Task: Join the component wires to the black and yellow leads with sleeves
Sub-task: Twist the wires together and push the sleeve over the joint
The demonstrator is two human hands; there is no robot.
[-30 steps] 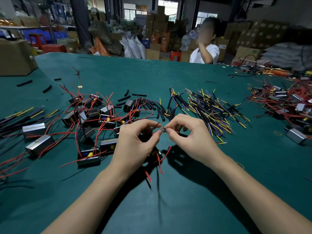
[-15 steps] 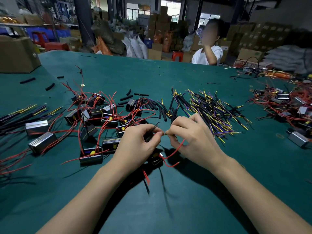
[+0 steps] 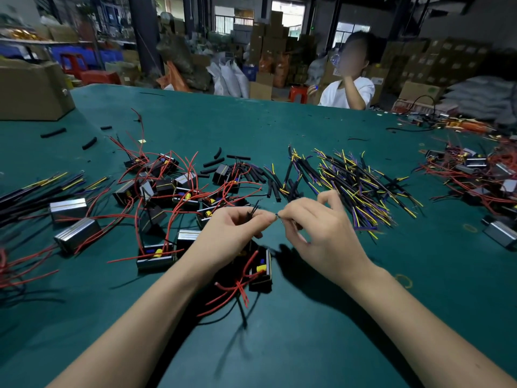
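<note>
Item: wire splice, in progress, near the middle of the green worktop [image 3: 307, 345].

- Left hand [image 3: 232, 233]: a thin black component wire [image 3: 255, 206] is being pinched between thumb and forefinger, its end pointing right.
- Right hand [image 3: 316, 233]: a lead end is being pinched at the fingertips [image 3: 282, 214]; the 2 ends are being brought together tip to tip. Whether the strands are already twisted cannot be told.
- Component [image 3: 261, 271], black with a yellow part and red wires [image 3: 235, 289]: lying just below the hands, toward the near edge.
- Black and yellow leads [image 3: 361, 189]: piled beyond the right hand.
- Loose black sleeves [image 3: 215, 163]: lying beyond the left hand.

Handling judgement: bare strands are best being kept aligned and overlapped fully, and twisted tight, so that a sleeve is being slid over without snagging.
</note>
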